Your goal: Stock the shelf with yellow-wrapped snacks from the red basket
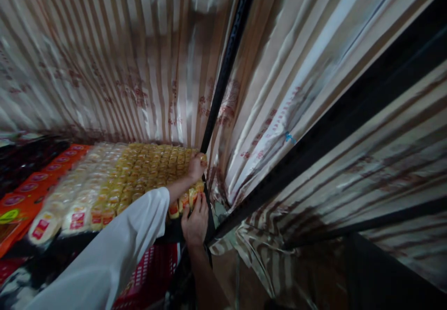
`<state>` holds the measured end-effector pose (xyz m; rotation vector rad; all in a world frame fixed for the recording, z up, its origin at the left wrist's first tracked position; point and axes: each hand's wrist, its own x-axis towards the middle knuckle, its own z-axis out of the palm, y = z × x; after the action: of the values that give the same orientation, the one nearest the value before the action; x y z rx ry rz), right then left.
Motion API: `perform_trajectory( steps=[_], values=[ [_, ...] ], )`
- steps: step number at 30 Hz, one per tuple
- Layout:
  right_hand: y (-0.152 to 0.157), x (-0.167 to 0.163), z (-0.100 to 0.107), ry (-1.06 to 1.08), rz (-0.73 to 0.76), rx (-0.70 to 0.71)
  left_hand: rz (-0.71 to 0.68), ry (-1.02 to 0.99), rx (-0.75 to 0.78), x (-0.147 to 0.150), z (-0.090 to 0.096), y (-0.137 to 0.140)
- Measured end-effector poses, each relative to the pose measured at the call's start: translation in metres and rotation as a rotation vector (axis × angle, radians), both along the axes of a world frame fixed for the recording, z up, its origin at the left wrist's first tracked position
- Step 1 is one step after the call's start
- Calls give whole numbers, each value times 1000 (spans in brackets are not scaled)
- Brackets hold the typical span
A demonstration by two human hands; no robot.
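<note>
Rows of small clear-wrapped yellow packets (146,165) lie packed close together on a dark shelf. My left hand (196,167), coming from a white sleeve, reaches over them to the back right corner. Its fingers are curled on what looks like a yellow packet, partly hidden by the hand and blurred. My right hand (195,221) is at the front right corner, nearer to me. Its thumb and fingers are extended and apart, the fingertips touching the front yellow packets with red labels (185,200).
Left of the yellow rows stand white packets (78,219) with red labels, then orange packs (31,189) and dark packs (24,161). Striped plastic sheeting (139,58) hangs behind. Black posts (226,63) rise at the right. A red basket (150,272) sits below the shelf.
</note>
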<state>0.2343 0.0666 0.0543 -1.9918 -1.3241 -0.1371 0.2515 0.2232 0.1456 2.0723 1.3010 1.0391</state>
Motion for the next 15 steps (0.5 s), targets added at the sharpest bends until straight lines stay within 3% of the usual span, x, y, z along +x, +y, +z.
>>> perform_trajectory(
  steps=[8,15],
  values=[
    [1,0,-2,12,6,1,145,-169,-32,-24,29,12],
    [2,1,-2,28,6,-9,94,-337,-89,-93,57,-8]
  ],
)
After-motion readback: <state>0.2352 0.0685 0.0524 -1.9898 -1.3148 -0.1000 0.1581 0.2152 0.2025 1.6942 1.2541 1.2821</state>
